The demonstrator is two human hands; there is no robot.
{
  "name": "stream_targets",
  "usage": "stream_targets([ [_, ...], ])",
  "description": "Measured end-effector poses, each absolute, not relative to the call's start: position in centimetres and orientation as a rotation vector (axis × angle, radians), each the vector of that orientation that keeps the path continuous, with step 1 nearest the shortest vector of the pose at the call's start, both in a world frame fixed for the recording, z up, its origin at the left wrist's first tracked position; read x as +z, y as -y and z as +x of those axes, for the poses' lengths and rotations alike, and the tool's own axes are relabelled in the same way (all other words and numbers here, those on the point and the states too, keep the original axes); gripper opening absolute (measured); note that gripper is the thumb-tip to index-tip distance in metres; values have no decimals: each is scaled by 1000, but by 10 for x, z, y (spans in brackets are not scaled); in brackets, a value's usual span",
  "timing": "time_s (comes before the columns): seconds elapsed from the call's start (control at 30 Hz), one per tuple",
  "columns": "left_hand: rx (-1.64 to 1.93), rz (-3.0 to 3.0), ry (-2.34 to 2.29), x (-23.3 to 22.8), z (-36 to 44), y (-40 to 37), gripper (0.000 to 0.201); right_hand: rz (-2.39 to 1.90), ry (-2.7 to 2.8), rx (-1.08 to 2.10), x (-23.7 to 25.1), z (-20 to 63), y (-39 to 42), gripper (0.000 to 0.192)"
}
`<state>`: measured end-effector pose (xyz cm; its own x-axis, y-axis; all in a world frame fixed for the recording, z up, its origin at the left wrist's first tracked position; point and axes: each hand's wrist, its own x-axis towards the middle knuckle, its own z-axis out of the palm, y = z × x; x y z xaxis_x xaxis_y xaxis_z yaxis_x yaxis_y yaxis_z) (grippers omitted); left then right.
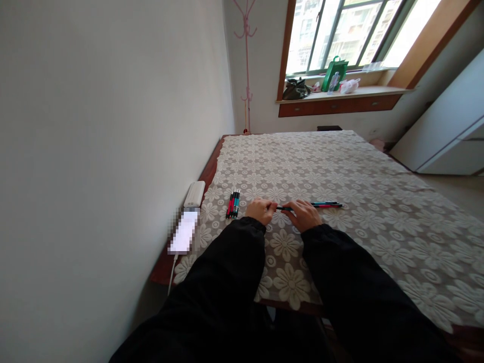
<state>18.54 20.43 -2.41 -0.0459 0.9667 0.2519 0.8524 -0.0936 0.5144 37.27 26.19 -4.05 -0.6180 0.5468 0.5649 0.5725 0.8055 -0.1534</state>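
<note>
Between my two hands a dark pen lies nearly level, just above or on the tablecloth. My left hand is closed on its left end, thumb and fingers pressed together. On the other end, my right hand pinches the pen's barrel. Left of my left hand, several red, teal and black pens lie side by side, pointing away from me. More pens, red and teal with black ends, lie sideways just beyond my right hand, which partly hides them.
A flower-patterned cloth covers the table. Along its left edge by the wall are a white power bank and a blurred phone with a white cable. A pink coat rack stands past the far edge; bags sit on the windowsill.
</note>
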Motion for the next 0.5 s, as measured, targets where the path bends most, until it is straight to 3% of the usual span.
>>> stream_targets([
  [0.17, 754, 1967, -1977, -21, 187, -202, 43, -810, 2394, -80, -40, 372, -263, 21],
  [0.5, 824, 2058, -1855, -28, 182, -208, 31, -922, 2535, 32, -47, 373, -263, 28],
])
